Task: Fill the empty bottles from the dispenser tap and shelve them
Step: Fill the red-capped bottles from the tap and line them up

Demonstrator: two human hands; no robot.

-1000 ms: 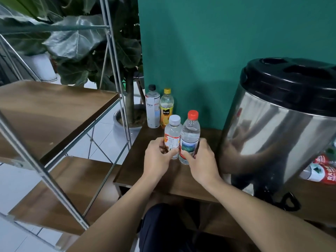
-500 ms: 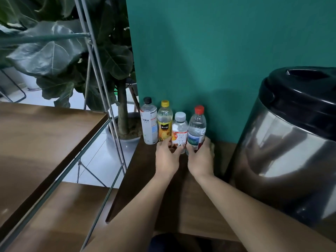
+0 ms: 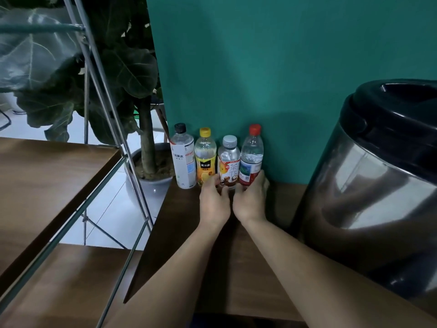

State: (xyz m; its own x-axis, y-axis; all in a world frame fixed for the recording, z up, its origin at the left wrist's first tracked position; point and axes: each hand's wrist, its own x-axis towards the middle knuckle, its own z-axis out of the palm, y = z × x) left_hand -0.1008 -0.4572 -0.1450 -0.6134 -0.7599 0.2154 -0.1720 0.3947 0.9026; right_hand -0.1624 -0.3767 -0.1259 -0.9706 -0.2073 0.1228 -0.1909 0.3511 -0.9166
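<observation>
Four capped bottles stand in a row against the green wall at the back of the dark wooden table [image 3: 179, 245]. From the left: a black-capped white-label bottle [image 3: 183, 159], a yellow-capped juice bottle [image 3: 205, 157], a grey-capped tea bottle [image 3: 229, 162] and a red-capped water bottle [image 3: 251, 157]. My left hand [image 3: 214, 200] holds the base of the grey-capped bottle. My right hand [image 3: 250, 197] grips the base of the red-capped one. The steel dispenser [image 3: 376, 197] with a black lid stands at the right; its tap is out of view.
A metal-framed rack with wooden shelves [image 3: 47, 185] stands to the left of the table. Behind it a large-leafed plant grows in a grey pot [image 3: 151, 185] on the tiled floor.
Both hands have pushed the grey-capped and red-capped bottles back across the table into line with the other two at the wall. The view has moved closer.
</observation>
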